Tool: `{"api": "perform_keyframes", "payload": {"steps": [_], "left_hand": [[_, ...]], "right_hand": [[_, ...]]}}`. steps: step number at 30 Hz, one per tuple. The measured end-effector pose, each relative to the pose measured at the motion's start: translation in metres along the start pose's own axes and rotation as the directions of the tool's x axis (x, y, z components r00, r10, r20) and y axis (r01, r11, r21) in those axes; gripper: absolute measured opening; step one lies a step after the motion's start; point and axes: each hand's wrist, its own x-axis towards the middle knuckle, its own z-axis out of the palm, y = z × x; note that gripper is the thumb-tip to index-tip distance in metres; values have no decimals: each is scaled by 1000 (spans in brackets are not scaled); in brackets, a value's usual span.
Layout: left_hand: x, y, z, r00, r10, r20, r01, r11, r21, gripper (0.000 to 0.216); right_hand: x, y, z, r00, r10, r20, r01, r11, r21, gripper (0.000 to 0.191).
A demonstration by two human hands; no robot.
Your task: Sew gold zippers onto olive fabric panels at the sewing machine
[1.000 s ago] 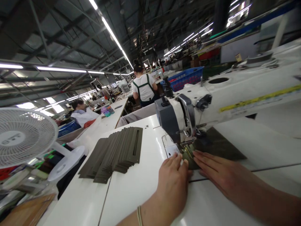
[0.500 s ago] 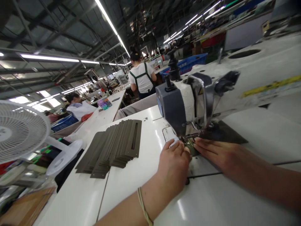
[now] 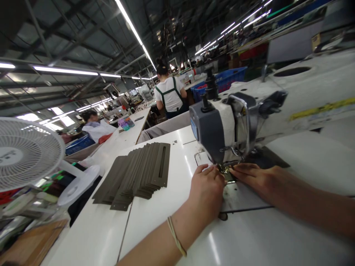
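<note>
At the needle of the sewing machine (image 3: 208, 125) both hands work close together. My left hand (image 3: 208, 190) lies left of the presser foot with its fingers curled; what its fingertips hold, if anything, is hidden. On the other side, my right hand (image 3: 262, 181) lies low, its fingers stretched toward the foot and close together. A flat dark olive piece (image 3: 273, 158) lies under the machine head, behind my right hand and partly covered by it. Left of the machine a fanned stack of olive-brown slotted pieces (image 3: 135, 175) rests on the white table (image 3: 155, 225).
A white fan (image 3: 27, 155) stands at the left, above a cardboard box (image 3: 36, 244). Beyond the table, one person (image 3: 169, 92) stands facing away and another person (image 3: 98, 127) sits at the left. Behind the machine is a blue crate (image 3: 230, 77).
The view has shifted slightly, so the scene sits a little further right and lower. The olive piece shows less beyond my right hand. Both hands stay beside the presser foot.
</note>
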Motion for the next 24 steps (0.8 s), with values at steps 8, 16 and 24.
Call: {"api": "perform_keyframes", "payload": {"steps": [8,16,24], "left_hand": [[0,1,-3,999,-18,45,18,1000,7,4],[-1,-4,-1,1000,-15,-19,14,1000,-27,7],[-18,27,-24,998,2,-61,-7,997,-82,22]], "right_hand": [[1,4,2,999,-47,-25,47,999,-8,47],[6,4,0,999,41,27,-42,997,65,42],[-36,0,-30,988,140,-66,-150,967,-205,27]]}}
